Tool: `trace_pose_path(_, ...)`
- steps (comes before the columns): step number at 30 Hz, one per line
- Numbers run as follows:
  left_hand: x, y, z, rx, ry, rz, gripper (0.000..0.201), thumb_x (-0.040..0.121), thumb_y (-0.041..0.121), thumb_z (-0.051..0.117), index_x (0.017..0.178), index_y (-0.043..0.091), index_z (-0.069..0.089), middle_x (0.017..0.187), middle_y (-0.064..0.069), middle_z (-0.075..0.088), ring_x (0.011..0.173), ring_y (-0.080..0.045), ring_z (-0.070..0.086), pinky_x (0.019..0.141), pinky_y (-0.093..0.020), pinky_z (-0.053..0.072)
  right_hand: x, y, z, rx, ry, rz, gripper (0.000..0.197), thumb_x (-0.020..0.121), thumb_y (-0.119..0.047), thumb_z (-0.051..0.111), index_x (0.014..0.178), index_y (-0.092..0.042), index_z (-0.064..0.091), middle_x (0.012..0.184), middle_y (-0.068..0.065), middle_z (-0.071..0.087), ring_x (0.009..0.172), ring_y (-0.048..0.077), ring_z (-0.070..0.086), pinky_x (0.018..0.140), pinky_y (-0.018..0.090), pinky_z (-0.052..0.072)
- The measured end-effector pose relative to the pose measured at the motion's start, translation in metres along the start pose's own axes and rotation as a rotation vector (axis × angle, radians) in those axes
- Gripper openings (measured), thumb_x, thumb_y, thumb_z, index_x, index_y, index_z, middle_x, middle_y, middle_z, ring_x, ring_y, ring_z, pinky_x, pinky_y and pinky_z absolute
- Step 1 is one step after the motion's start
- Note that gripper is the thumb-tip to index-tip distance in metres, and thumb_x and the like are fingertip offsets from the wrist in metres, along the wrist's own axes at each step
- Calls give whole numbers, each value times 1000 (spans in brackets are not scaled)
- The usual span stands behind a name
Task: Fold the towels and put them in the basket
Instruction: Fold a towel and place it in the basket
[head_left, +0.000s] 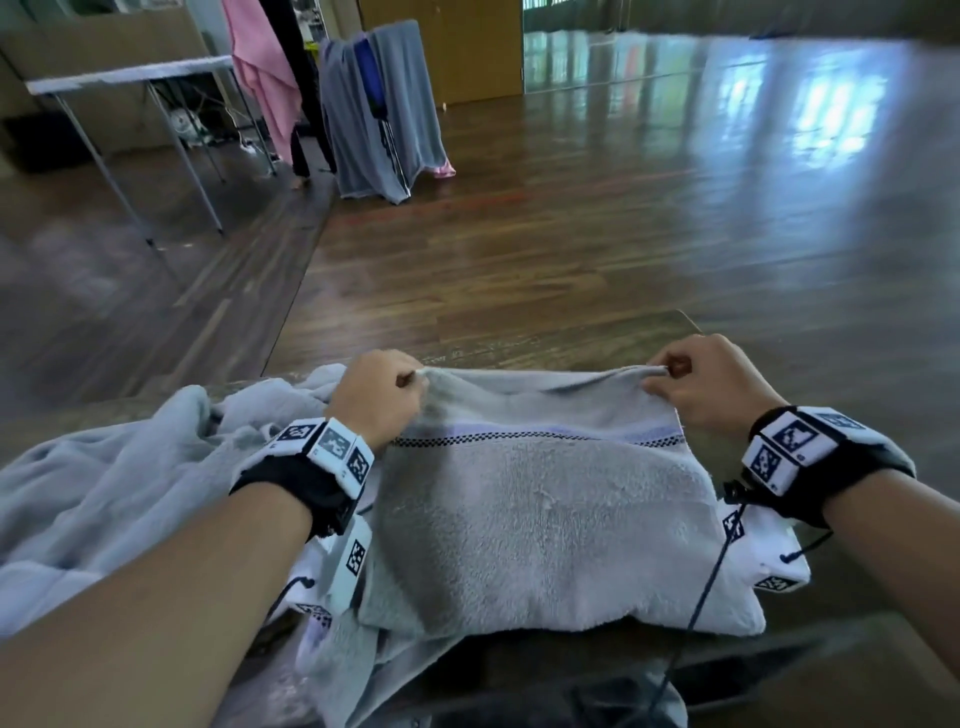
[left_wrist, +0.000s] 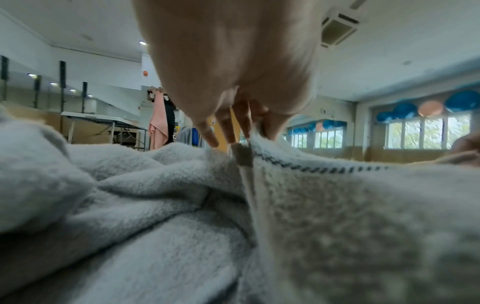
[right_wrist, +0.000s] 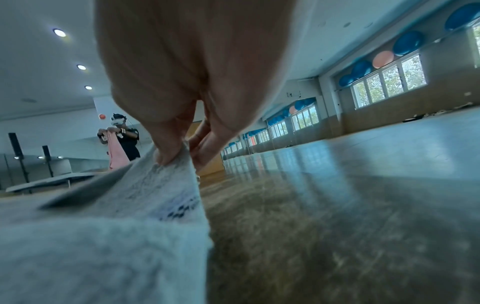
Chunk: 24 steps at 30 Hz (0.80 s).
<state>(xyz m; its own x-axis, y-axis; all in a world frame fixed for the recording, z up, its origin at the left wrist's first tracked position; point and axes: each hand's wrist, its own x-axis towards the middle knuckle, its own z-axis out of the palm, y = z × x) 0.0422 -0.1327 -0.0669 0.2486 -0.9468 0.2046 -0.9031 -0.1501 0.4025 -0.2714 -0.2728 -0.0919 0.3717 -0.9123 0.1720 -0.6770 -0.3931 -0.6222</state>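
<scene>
A grey towel (head_left: 540, 514) with a checked dark band lies partly folded on the brown table (head_left: 810, 374) in front of me. My left hand (head_left: 410, 382) pinches its far left corner, and my right hand (head_left: 657, 376) pinches its far right corner, both lifting the far edge slightly. In the left wrist view the fingers (left_wrist: 207, 131) curl onto the towel (left_wrist: 337, 205) edge. The right wrist view has thumb and fingers (right_wrist: 168, 152) clamped on the towel (right_wrist: 130, 216) corner. No basket is visible.
A crumpled pale blue towel (head_left: 119, 483) lies left of the grey one. Beyond the table's far edge is wooden floor (head_left: 571, 234). Further back stand a folding table (head_left: 130, 78), a rack draped with grey towels (head_left: 379, 109), and a person holding a pink towel (head_left: 260, 67).
</scene>
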Motion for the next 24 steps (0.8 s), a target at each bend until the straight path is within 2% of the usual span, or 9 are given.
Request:
trace_pose_path(6, -51, 22, -56, -164, 384, 80, 18, 95, 8, 60, 101, 2, 76, 105, -4, 74, 92, -16, 66, 88, -29, 51, -33, -35, -43, 153, 117, -128, 8, 81, -16, 82, 77, -20, 76, 74, 1, 74, 77, 22, 70, 76, 35, 53)
trace_pose_path(8, -75, 24, -76, -221, 517, 67, 18, 94, 12, 59, 98, 5, 75, 97, -5, 74, 87, -19, 67, 82, -32, 52, -47, -48, -56, 249, 202, -186, 15, 81, -16, 82, 77, -28, 74, 75, -6, 74, 73, 11, 70, 74, 25, 56)
trace_pose_path(11, -117, 20, -98, -312, 622, 46, 20, 91, 19, 57, 100, 15, 75, 97, 7, 72, 86, -5, 65, 79, -16, 48, -76, -67, -66, 380, 253, -268, 13, 81, -23, 83, 86, -34, 76, 79, -10, 75, 74, 2, 70, 71, 13, 55)
trace_pose_path(13, -140, 16, -101, -277, 564, 4, 16, 90, 13, 59, 93, 10, 75, 93, -1, 73, 81, -11, 65, 75, -20, 50, -95, -76, -66, 379, 201, -277, 12, 82, -22, 82, 89, -30, 77, 81, -7, 76, 75, 10, 72, 71, 20, 58)
trace_pose_path(18, -171, 11, -86, -19, 7, -321, 13, 84, 13, 65, 92, 6, 73, 97, -14, 70, 92, -30, 65, 76, -32, 47, -140, -93, -48, 247, -2, -282, 24, 82, -9, 80, 81, -33, 74, 79, -9, 74, 75, 5, 69, 74, 27, 57)
trace_pose_path(20, -176, 29, -80, -125, 47, -243, 16, 84, 13, 63, 94, 2, 70, 88, -15, 71, 84, -27, 65, 77, -36, 52, -153, -101, -41, 215, -18, -295, 15, 82, -7, 79, 84, -21, 78, 83, -6, 74, 81, 11, 70, 80, 36, 60)
trace_pose_path(21, -177, 42, -78, -171, 63, -158, 19, 86, 14, 62, 99, 3, 70, 91, -10, 72, 87, -21, 66, 81, -27, 52, -159, -105, -38, 207, -13, -305, 11, 82, -6, 79, 86, -17, 78, 85, -4, 74, 83, 13, 70, 81, 39, 59)
trace_pose_path(22, -176, 58, -76, -213, 54, -70, 21, 88, 15, 61, 106, 8, 70, 101, -2, 72, 94, -14, 65, 84, -17, 49, -163, -109, -36, 209, -5, -316, 10, 83, -5, 78, 87, -14, 78, 86, -2, 73, 84, 14, 70, 83, 40, 59)
trace_pose_path(24, -172, 89, -73, -285, 8, 65, 26, 93, 22, 60, 116, 15, 69, 118, 3, 67, 108, -8, 61, 96, -20, 48, -172, -118, -36, 234, 13, -358, 9, 83, -2, 76, 88, -10, 77, 88, -1, 73, 87, 15, 69, 85, 40, 59)
